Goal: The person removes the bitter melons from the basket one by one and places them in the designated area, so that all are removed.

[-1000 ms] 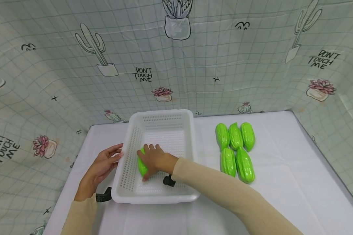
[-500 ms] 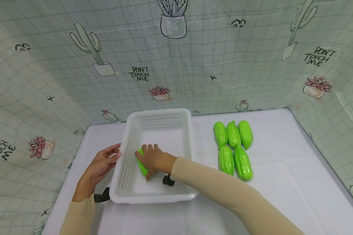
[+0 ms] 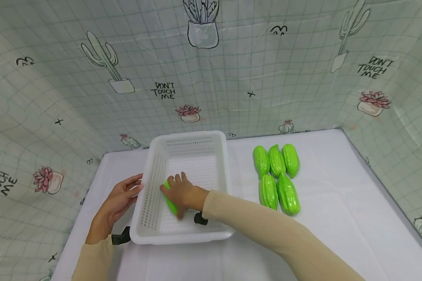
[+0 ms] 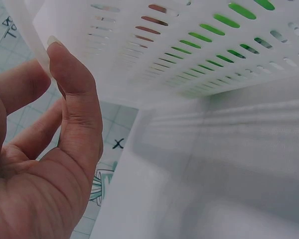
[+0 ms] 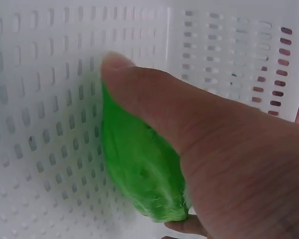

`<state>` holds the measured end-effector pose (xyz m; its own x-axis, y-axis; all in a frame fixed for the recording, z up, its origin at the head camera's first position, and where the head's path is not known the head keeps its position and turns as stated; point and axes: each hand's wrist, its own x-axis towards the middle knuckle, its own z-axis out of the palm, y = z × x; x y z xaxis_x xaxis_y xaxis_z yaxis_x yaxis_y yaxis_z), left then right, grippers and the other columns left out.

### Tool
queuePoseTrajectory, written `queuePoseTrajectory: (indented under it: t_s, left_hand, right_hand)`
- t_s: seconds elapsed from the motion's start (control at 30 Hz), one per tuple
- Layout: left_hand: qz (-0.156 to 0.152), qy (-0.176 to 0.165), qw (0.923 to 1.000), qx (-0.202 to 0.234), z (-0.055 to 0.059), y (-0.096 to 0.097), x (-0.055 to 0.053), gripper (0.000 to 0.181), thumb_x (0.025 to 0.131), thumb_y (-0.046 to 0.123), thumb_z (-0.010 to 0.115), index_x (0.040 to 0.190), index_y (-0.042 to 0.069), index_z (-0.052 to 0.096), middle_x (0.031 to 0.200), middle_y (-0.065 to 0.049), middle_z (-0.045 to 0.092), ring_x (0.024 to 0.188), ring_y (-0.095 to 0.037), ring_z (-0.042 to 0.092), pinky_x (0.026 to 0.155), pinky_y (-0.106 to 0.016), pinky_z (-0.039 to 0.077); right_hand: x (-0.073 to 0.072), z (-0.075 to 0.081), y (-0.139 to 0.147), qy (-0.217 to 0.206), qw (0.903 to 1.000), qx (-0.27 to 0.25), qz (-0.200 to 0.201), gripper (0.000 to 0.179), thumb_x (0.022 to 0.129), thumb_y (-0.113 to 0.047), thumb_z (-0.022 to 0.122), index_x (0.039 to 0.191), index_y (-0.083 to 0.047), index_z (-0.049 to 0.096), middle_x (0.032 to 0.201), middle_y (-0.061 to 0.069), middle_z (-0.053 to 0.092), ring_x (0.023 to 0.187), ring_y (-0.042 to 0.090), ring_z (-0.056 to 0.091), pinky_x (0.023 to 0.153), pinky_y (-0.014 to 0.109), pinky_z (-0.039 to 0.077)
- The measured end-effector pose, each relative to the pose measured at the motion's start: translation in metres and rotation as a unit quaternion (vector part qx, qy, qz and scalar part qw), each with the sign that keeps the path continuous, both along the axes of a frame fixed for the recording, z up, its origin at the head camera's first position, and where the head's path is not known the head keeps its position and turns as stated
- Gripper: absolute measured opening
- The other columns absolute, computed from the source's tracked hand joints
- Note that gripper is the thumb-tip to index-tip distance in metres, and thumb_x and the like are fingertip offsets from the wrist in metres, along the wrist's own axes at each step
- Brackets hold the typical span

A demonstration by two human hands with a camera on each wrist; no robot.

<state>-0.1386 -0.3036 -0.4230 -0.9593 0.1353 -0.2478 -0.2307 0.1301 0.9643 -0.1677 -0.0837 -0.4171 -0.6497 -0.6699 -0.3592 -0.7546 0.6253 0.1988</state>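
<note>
A white perforated plastic basket (image 3: 183, 239) stands left of centre on the table. Inside, near its left wall, lies a bright green, ridged gourd (image 3: 171, 206). My right hand (image 3: 180, 193) reaches in from above and grips this gourd (image 5: 137, 157) lengthwise; the right wrist view shows the thumb over one end and a fingertip at the other. Outside the basket, my left hand (image 3: 121, 199) holds the left rim, with thumb (image 4: 74, 84) and finger meeting at the lip in the left wrist view. Green shows through the slots of the wall there.
Several matching green gourds (image 3: 288, 195) lie in two rows on the white-covered table (image 3: 337, 218), right of the basket. A grid-patterned curtain (image 3: 232, 70) with cactus drawings encloses the back and sides. The right forearm (image 3: 260, 222) crosses the basket's right rim.
The gourd under my right hand has turned slightly, its near end shifting right, and the hand has turned with it. My left hand stays at the rim. The whole view has shifted a little.
</note>
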Motion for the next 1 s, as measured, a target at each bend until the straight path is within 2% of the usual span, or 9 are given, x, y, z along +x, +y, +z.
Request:
queuePoseTrajectory:
  t_s: [0.4, 0.73, 1.0]
  left_hand:
    - [0.002, -0.007, 0.9999, -0.013, -0.003, 0.0, 0.001, 0.066, 0.111, 0.012, 0.057, 0.164, -0.007, 0.024, 0.126, 0.007, 0.057, 0.104, -0.002, 0.066, 0.088, -0.022, 0.058]
    - [0.003, -0.001, 0.9999, -0.01, -0.003, 0.001, 0.001, 0.066, 0.11, 0.011, 0.058, 0.163, -0.009, 0.024, 0.123, 0.008, 0.057, 0.102, -0.002, 0.066, 0.087, -0.021, 0.058]
    - [-0.005, 0.003, 0.9999, 0.01, -0.003, -0.001, 0.0, 0.066, 0.109, 0.008, 0.059, 0.162, -0.011, 0.024, 0.119, 0.01, 0.061, 0.102, -0.003, 0.068, 0.085, -0.022, 0.059]
  right_hand:
    - [0.003, 0.005, 0.006, 0.006, 0.9999, 0.007, 0.004, 0.117, 0.072, -0.067, 0.09, 0.163, -0.027, 0.029, 0.164, 0.009, 0.035, 0.154, 0.031, 0.033, 0.128, 0.047, 0.028]
    - [0.003, 0.033, 0.024, 0.006, 0.9994, -0.034, 0.001, 0.12, 0.075, -0.064, 0.09, 0.168, -0.025, 0.025, 0.166, 0.012, 0.031, 0.157, 0.033, 0.029, 0.129, 0.049, 0.025]
    - [0.008, 0.048, 0.051, 0.019, 0.9965, -0.081, 0.006, 0.119, 0.072, -0.061, 0.093, 0.164, -0.022, 0.029, 0.16, 0.013, 0.036, 0.154, 0.034, 0.033, 0.128, 0.051, 0.027]
